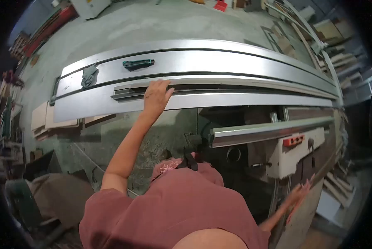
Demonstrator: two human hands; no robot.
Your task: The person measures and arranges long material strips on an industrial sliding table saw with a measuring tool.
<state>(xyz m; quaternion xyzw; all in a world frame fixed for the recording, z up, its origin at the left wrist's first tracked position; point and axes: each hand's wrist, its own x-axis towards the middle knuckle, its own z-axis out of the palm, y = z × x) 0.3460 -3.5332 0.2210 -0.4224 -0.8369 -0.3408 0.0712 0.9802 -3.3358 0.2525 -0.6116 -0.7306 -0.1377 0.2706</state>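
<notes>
The narrow metal profile (235, 86) lies lengthwise on top of the broad metal strips (219, 62). My left hand (157, 96) rests on it near its left end, palm down, fingers spread flat and not curled around anything. Almost all of the profile runs off to the right of that hand, with only a short stub to its left.

I judge the main risk to be slip. An open palm pressing at one end gives little hold, so the profile could skate on the smooth sheet under it, or its far right end could swing out. The edges look thin, and a palm sliding along them could get cut.

Beyond the hand and to its left, a green-handled tool (138, 63) and a crumpled grey rag (89, 76) lie on the strips, both apart from the fingers. On the near side of the hand, a metal fence rail (269, 130) juts from the white machine body (292, 159). My right hand (300, 193) hangs low beside that machine, fingers apart and holding nothing. It is blurred, so I cannot tell whether it touches the machine.
</notes>
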